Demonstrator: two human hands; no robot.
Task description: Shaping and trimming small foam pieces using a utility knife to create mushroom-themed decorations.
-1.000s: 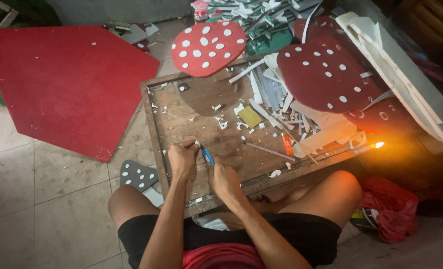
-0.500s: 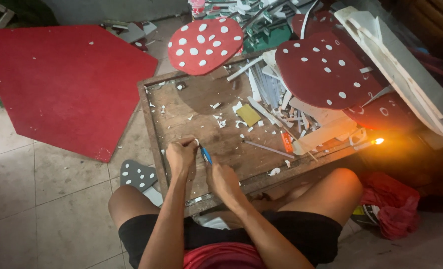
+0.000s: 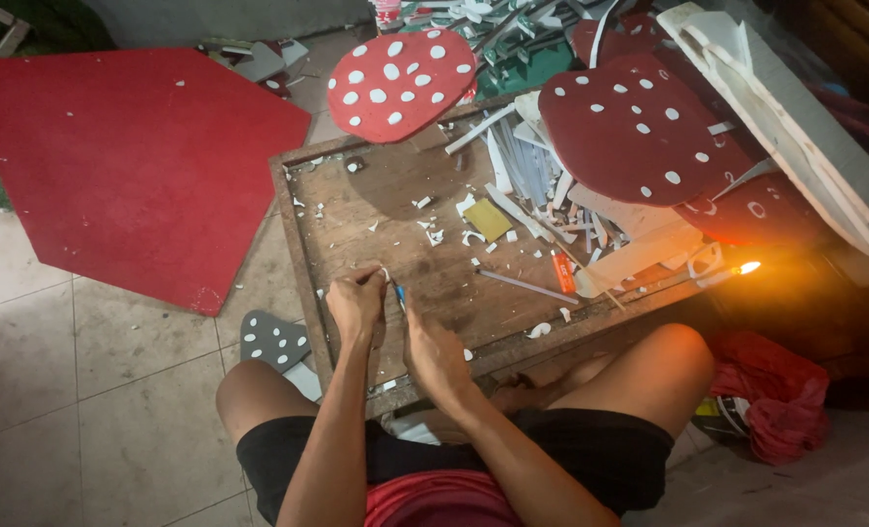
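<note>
Over the wooden board (image 3: 395, 234), both hands (image 3: 395, 327) close together on a blue tool (image 3: 399, 295).

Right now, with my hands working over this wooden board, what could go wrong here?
The small flame burns at the board's right edge, close to white foam offcuts and a red cloth on the floor; those could catch fire. Your left hand sits right beside the blue-handled tool in your right hand, so a slip could hurt the fingers. Loose scraps litter the wooden board and could snag your work.
</note>
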